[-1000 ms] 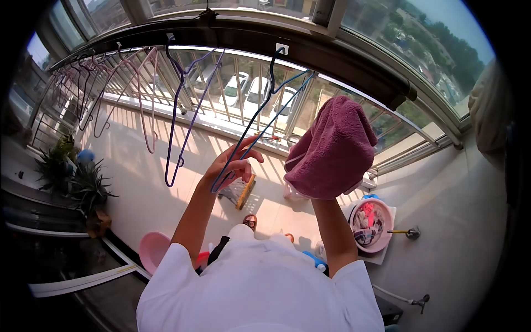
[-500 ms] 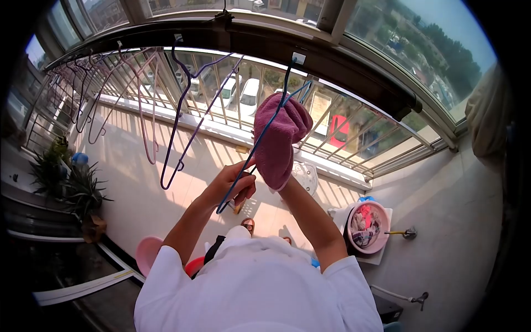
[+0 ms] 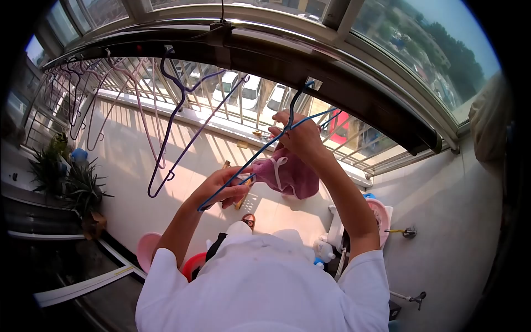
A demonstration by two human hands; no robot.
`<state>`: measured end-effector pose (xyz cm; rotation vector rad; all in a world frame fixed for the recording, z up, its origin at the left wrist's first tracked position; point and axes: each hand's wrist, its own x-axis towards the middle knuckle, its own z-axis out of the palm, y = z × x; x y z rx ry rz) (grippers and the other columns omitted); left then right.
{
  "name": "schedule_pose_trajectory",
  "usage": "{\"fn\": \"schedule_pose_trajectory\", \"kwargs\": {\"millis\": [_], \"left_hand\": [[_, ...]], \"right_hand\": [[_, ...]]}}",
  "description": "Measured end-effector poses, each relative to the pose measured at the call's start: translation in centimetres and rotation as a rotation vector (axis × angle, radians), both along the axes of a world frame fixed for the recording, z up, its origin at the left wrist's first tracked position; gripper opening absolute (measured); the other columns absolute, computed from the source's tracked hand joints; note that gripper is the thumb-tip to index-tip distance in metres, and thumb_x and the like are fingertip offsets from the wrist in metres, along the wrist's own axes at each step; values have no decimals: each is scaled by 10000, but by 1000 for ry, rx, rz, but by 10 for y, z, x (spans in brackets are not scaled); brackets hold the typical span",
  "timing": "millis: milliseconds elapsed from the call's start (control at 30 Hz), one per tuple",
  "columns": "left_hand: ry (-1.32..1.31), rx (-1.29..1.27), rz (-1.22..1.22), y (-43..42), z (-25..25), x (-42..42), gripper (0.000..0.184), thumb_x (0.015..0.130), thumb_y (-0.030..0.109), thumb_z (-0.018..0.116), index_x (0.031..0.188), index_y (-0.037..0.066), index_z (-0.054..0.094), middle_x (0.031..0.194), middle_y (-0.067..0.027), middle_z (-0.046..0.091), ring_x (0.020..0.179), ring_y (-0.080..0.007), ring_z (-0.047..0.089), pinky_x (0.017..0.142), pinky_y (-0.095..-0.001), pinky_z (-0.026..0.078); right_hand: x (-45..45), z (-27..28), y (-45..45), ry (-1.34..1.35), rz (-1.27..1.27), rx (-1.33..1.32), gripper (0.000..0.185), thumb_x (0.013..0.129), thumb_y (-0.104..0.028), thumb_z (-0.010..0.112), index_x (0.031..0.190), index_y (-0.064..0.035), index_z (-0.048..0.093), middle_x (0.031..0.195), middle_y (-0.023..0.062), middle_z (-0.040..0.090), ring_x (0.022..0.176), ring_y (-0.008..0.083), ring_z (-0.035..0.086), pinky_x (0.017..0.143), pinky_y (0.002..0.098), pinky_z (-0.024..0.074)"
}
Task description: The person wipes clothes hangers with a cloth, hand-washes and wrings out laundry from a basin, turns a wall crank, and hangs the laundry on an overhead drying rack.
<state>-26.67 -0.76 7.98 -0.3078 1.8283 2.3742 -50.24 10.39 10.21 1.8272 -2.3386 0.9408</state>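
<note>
A blue hanger [image 3: 256, 157] hangs from the dark rail, tilted down to the left. My left hand [image 3: 224, 187] is closed around its lower left end and the near edge of a mauve cloth [image 3: 298, 176]. The cloth, with a white loop on it, hangs between my hands, beside and partly behind the hanger. My right hand [image 3: 298, 134] is by the hanger's neck, above the cloth, its fingers bent and partly behind the hanger. What those fingers hold is hidden. A purple hanger [image 3: 176, 126] hangs to the left.
More hangers [image 3: 133, 88] hang along the dark rail [image 3: 276, 63], in front of the window railing. Potted plants [image 3: 83, 182] stand at the left. A pink basin [image 3: 148, 249] is at the lower left, another basin [image 3: 380, 218] at the right near a yellow-hosed tap [image 3: 408, 232].
The cloth, earlier over my right hand, now hangs below it near my left hand. My right hand is uncovered and by the hanger's neck. The hanger has tilted further.
</note>
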Motion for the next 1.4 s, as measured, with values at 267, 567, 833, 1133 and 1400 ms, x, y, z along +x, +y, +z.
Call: {"fn": "schedule_pose_trajectory", "kwargs": {"millis": [267, 567, 833, 1133, 1400], "left_hand": [[151, 378, 584, 5, -59, -3, 346, 980, 259, 441, 1161, -24, 521, 718, -76, 585, 572, -118, 566, 544, -223, 491], [347, -802, 1026, 137, -58, -57, 444, 739, 57, 731, 1130, 45, 519, 1132, -108, 560, 1020, -220, 571, 814, -322, 480], [375, -800, 1275, 95, -79, -135, 371, 786, 77, 697, 1100, 23, 508, 971, -72, 614, 901, -158, 583, 807, -279, 451], [188, -1318, 1386, 82, 0, -62, 171, 899, 202, 567, 876, 35, 597, 714, -130, 636, 651, -288, 619, 598, -358, 467], [51, -1344, 1313, 61, -38, -22, 155, 896, 161, 572, 896, 7, 588, 702, -94, 633, 630, -186, 612, 609, -293, 469]], "right_hand": [[-29, -21, 92, 164, -84, -286, 245, 810, -167, 626, 1015, -33, 625, 1044, 132, 625, 951, 305, 578, 912, 419, 388], [-65, -22, 122, -10, -12, -264, 129, 810, -149, 651, 865, -34, 632, 800, 97, 633, 753, 257, 614, 727, 357, 427], [-74, -33, 126, -132, 122, -341, 110, 758, -63, 680, 845, -22, 628, 756, 92, 612, 671, 251, 623, 603, 337, 464], [-107, -14, 164, 185, 84, -377, 85, 794, -55, 624, 874, -27, 625, 829, 108, 594, 794, 293, 582, 697, 381, 457], [-103, -24, 163, 112, 29, -621, 47, 835, -4, 575, 867, -36, 589, 877, 97, 593, 846, 273, 573, 759, 349, 444]]}}
